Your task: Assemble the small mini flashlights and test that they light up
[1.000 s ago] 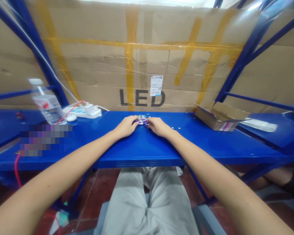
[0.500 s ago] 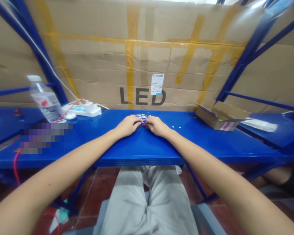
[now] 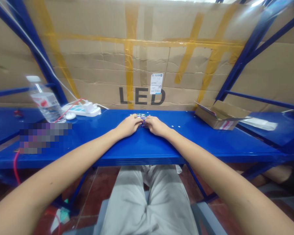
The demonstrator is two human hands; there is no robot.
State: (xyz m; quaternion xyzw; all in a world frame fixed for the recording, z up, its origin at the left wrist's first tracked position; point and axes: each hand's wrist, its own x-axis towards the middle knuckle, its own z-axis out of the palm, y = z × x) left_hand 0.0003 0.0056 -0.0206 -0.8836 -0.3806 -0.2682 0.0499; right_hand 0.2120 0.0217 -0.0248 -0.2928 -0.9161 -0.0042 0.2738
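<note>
Left hand [image 3: 129,126] and right hand [image 3: 156,126] curled against shiny pieces [image 3: 142,116], closure impossible to tell, near worktop [image 3: 137,147] back edge, broad blue stretch to front edge, box [image 3: 209,120] well rightward.

Shiny pieces [image 3: 142,116], silvery, green and purple, lie bunched between my left hand [image 3: 127,126] and right hand [image 3: 156,125]. I cannot discern their outlines.

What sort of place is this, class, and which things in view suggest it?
Probably a workshop or packing area: there is a blue metal bench, a taped cardboard panel printed "LED" behind it, and an open carton toward the bench's right end.
</note>
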